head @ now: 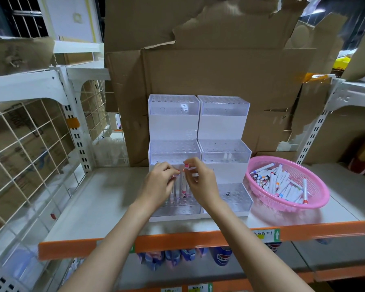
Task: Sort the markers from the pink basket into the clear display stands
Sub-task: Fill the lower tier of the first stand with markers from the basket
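both hands are up over the bottom step of the left clear stand (174, 148), at about 12 o'clock from the wrists. the left hand (158, 186) has its fingers bunched around the upright markers (182, 186) standing in that step's holes, and the right hand (200, 184) pinches a white marker with a pink cap (186, 165) between thumb and forefinger, cap end up. the blur is heavy right at the fingertips, so i think the left is closed on 1 barrel, but it may only be steadying the row.

risks now. the holes sit tight together, so a marker lowered at a tilt could catch the rim of a hole, or nudge a neighbour and rock it loose. the pinch is high up near the cap, which leaves the long barrel free to swing. and with both hands crowding 1 spot, the target hole is hidden from above, so a wrong slot is a fair possibility.

the markers themselves: slim white barrels, coloured caps or bands at the ends, printing along the side. smooth plastic, light, likely to roll if dropped on the shelf (105, 197).

the bulk of them lie heaped in the pink basket (318, 184) at 3 o'clock from the stands. the right clear stand (224, 148) shows 2 pale markers in its middle step and looks otherwise unfilled. plenty left to sort.
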### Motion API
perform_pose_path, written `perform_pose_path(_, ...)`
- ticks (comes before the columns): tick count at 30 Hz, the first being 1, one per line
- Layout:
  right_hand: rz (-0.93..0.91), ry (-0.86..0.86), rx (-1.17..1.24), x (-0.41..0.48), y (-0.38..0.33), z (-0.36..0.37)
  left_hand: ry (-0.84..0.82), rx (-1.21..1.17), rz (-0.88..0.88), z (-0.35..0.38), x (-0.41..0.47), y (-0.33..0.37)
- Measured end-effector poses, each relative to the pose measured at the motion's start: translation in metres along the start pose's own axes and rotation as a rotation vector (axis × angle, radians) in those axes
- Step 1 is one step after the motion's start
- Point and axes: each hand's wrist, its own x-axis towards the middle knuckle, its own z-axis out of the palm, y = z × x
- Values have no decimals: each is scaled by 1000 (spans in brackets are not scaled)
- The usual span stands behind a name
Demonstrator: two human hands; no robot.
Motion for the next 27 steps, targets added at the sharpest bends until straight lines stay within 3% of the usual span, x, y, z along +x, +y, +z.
perform_pose_path(6, -4, 15, -1, 0, -2, -1, -32, -29, -96, 2, 3, 3)
perform_pose_path(27, 28, 4, -7, 1, -4, -2, -18, 114, -8, -7, -12, -2)
